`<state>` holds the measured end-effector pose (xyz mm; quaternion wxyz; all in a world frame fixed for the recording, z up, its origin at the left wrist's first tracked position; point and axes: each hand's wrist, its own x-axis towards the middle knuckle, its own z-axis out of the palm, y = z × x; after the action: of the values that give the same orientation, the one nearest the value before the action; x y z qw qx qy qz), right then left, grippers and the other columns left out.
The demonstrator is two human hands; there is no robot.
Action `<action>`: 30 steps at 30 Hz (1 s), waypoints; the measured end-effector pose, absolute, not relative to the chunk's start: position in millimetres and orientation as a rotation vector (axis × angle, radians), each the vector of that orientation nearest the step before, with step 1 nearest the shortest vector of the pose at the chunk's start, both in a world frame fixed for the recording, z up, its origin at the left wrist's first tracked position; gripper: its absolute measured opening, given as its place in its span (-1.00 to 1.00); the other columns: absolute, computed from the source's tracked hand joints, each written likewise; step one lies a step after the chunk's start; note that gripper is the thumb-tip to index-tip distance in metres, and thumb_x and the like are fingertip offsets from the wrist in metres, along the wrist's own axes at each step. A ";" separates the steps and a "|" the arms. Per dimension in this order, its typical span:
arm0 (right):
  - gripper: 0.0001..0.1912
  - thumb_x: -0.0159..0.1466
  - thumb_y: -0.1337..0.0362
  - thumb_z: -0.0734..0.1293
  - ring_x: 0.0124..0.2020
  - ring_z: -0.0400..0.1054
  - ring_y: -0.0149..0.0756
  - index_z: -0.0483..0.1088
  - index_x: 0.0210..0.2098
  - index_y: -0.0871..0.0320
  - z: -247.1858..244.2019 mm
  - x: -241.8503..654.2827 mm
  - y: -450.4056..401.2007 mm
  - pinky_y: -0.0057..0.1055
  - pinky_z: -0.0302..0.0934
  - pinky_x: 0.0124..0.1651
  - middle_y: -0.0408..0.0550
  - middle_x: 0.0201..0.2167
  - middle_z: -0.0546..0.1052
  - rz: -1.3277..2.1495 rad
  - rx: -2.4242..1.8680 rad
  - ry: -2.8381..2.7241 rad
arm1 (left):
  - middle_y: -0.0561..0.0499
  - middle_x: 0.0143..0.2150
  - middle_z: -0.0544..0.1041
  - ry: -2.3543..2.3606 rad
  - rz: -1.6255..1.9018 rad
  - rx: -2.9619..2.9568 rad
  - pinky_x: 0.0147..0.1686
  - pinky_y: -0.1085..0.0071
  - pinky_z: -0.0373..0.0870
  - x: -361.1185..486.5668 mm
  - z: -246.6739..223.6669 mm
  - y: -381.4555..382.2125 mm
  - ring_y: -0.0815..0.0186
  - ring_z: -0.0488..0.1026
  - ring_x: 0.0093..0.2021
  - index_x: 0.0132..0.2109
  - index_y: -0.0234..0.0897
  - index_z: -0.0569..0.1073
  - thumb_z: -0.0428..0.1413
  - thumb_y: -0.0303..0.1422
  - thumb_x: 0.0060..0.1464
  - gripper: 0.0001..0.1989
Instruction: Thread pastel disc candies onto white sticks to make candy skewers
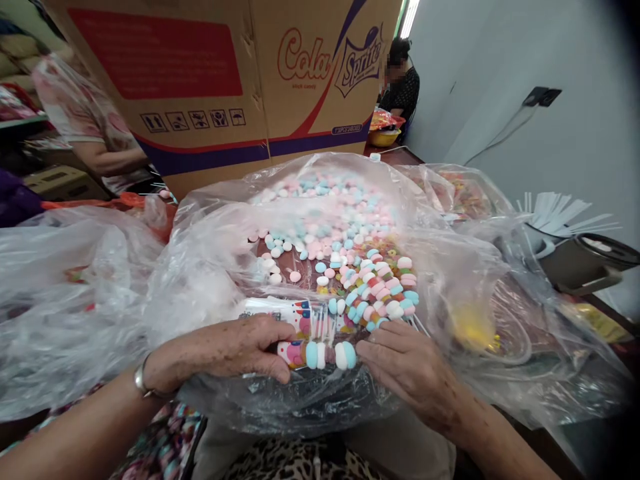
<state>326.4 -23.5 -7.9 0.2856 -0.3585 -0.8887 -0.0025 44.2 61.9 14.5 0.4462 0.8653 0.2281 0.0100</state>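
My left hand point(250, 347), with a bracelet on the wrist, is closed round the left, wrapped end of a candy skewer point(330, 355) of blue, white and pink pieces. At the skewer's right end are the fingertips of my right hand point(405, 360), close together; whether they grip anything is hidden. Behind them lies a pile of candy skewers point(383, 287). Printed wrappers point(280, 308) and thin white sticks point(323, 323) lie just behind my left hand. Loose pastel candies point(320, 213) are heaped farther back on clear plastic.
A large cardboard box point(200, 80) stands behind the plastic bags point(90, 300). At right are a dark mug point(595, 260) and white paper strips point(560, 213). One person point(93, 120) is at left, another point(403, 83) at the back. Finished-looking skewers point(160, 440) lie below left.
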 end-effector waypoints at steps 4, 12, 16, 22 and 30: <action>-0.80 0.39 0.47 0.20 -0.40 0.31 -0.32 0.46 -0.24 0.21 -5.5 326.0 -19.4 -0.36 0.19 -0.27 -0.10 -0.47 0.49 -0.101 -0.906 -2.377 | 0.09 -0.41 0.43 0.557 -0.150 2.051 -0.45 0.48 0.18 44.5 13.9 62.7 0.32 0.29 -0.40 -0.24 -0.26 0.54 0.23 -0.10 0.14 -0.71; -0.74 0.43 0.45 0.14 -0.46 0.27 -0.35 0.42 -0.30 0.21 -3.3 317.1 -21.1 -0.36 0.12 -0.30 -0.13 -0.50 0.45 -0.029 -0.939 -2.402 | 0.06 -0.26 0.50 0.556 0.009 1.920 -0.31 0.49 0.25 41.7 6.5 68.8 0.29 0.35 -0.29 -0.10 -0.25 0.55 0.20 0.03 0.10 -0.56; -0.70 0.43 0.45 0.13 -0.47 0.24 -0.35 0.37 -0.39 0.18 -8.9 314.8 -23.6 -0.36 0.07 -0.34 -0.14 -0.51 0.42 0.097 -0.981 -2.450 | 0.05 -0.27 0.50 0.567 0.019 1.908 -0.33 0.49 0.25 41.1 -0.3 67.8 0.29 0.34 -0.30 -0.06 -0.25 0.55 0.17 0.12 0.07 -0.46; -0.68 0.43 0.44 0.13 -0.49 0.19 -0.37 0.34 -0.43 0.18 -8.7 319.5 -23.5 -0.39 0.01 -0.36 -0.15 -0.52 0.39 0.100 -1.039 -2.428 | 0.03 -0.19 0.53 0.552 0.128 1.930 -0.25 0.46 0.27 41.9 -0.6 64.6 0.24 0.37 -0.23 0.01 -0.20 0.52 0.13 0.13 0.11 -0.45; -0.68 0.44 0.46 0.12 -0.47 0.21 -0.34 0.38 -0.39 0.18 -12.3 306.5 -19.1 -0.35 0.01 -0.32 -0.14 -0.51 0.43 0.008 -0.943 -2.483 | 0.09 -0.38 0.41 0.571 0.029 2.039 -0.38 0.48 0.17 45.2 -6.2 61.7 0.33 0.27 -0.38 -0.12 -0.23 0.53 0.09 0.12 0.16 -0.51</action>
<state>306.5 -19.1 -12.3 0.2404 -0.3445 -0.9075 0.0028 45.2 61.7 -6.2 0.4899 0.8395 0.2349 0.0118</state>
